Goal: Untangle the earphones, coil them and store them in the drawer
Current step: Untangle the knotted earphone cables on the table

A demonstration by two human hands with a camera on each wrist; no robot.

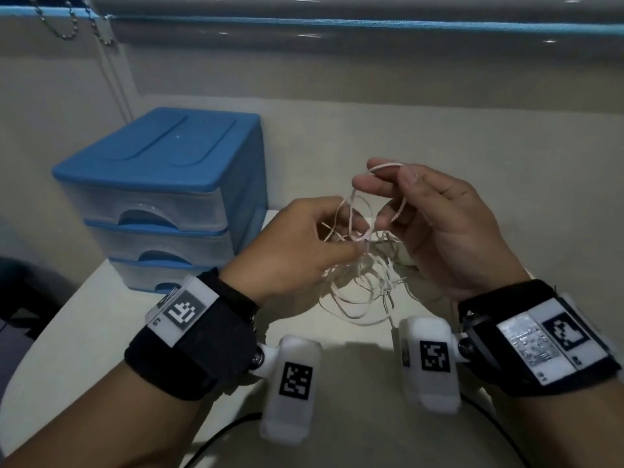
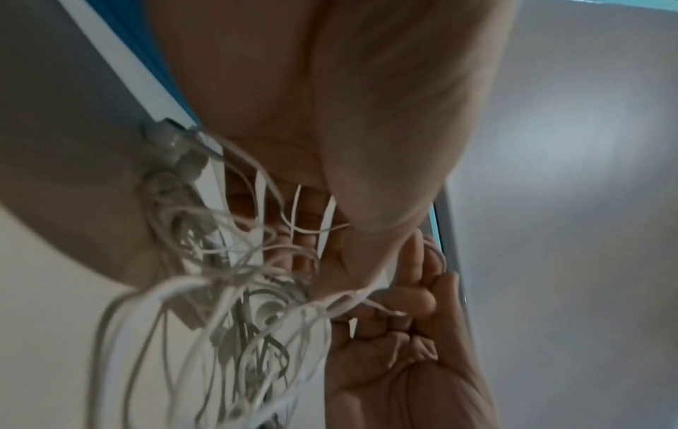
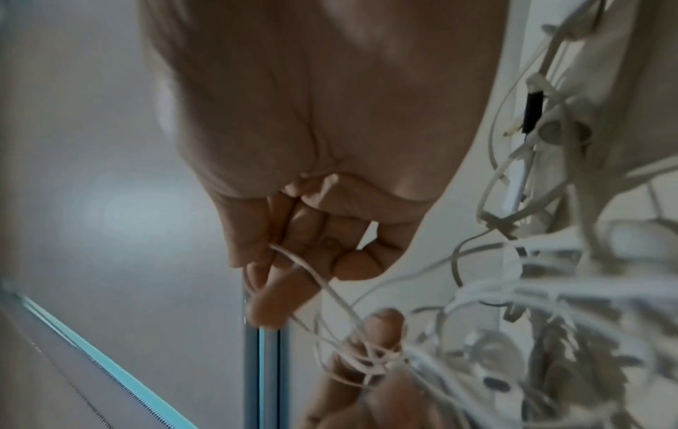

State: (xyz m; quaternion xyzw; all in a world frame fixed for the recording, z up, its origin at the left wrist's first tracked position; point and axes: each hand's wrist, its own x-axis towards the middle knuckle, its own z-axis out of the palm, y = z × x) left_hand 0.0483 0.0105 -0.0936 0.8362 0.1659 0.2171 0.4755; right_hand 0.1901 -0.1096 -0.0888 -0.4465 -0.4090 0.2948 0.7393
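A tangle of thin white earphone cable (image 1: 363, 282) hangs between my hands above the pale table (image 1: 101, 315). My left hand (image 1: 304, 244) pinches a knot in the cable at thumb and fingertip. My right hand (image 1: 422, 211) is raised a little higher, its fingers curled through a loop of cable (image 1: 385, 168). In the left wrist view the earphones (image 2: 235, 304) dangle in many loops with earbuds among them. The right wrist view shows my fingers (image 3: 268, 296) hooking a strand and the knot (image 3: 370, 360) at the left thumb. The blue drawer unit (image 1: 162, 201) stands at the left, its drawers closed.
The drawer unit has three clear drawers with a blue lid (image 1: 169, 143), close to my left hand. A wall and a window blind with a bead chain (image 1: 64, 28) lie behind the table. Black cables (image 1: 223, 437) run along the table's near edge.
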